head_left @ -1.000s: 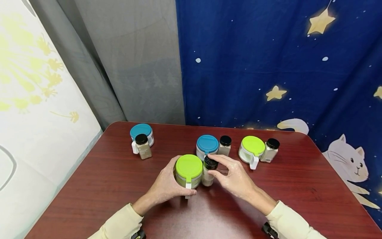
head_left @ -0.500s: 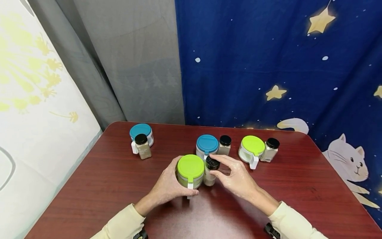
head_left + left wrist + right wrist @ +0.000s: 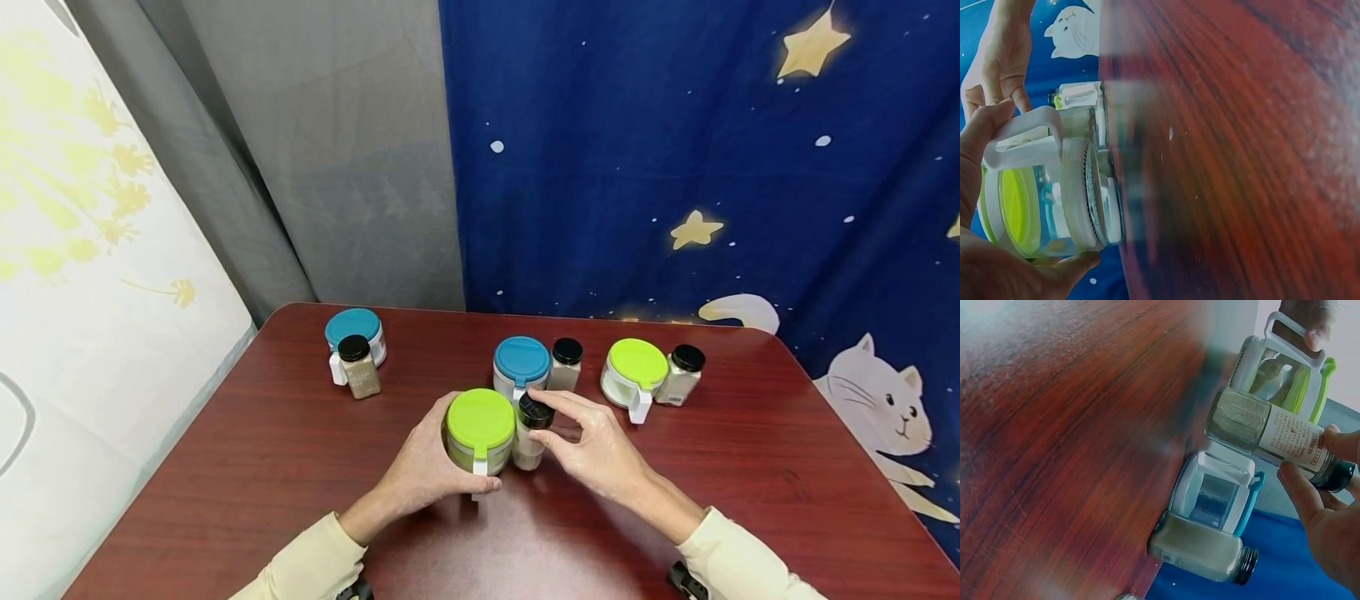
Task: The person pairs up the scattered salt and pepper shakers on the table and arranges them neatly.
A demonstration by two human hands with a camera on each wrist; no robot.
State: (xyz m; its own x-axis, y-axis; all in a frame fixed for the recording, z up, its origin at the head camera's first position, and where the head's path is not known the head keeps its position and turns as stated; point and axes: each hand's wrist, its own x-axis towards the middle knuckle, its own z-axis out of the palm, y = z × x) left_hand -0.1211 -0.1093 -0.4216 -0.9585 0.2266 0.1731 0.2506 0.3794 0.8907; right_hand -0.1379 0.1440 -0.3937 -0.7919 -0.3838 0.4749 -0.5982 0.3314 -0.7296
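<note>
My left hand (image 3: 427, 467) grips a clear jar (image 3: 480, 429) with a lime-green lid, its thumb by the white handle in front. Just right of it stands a spice bottle (image 3: 528, 450) with a black cap, filled with pale powder. The fingers and thumb of my right hand (image 3: 596, 446) pinch this bottle near its cap. In the right wrist view the bottle (image 3: 1241, 419) shows a printed label and stands close against the jar; whether they touch, I cannot tell. The left wrist view shows the jar's white handle (image 3: 1022, 156) and clear wall, with the left hand around it.
Behind the hands stand a blue-lidded jar (image 3: 521, 360) and a black-capped bottle (image 3: 565, 367). Further right are another green-lidded jar (image 3: 636, 363) and bottle (image 3: 678, 379). At the back left, a bottle (image 3: 360, 375) stands before a blue-lidded jar (image 3: 352, 325). Curtains hang behind the table (image 3: 247, 450).
The green-lidded jar and the spice bottle have shifted slightly right together, with both hands still holding them. Over the last half second they hardly move.
</note>
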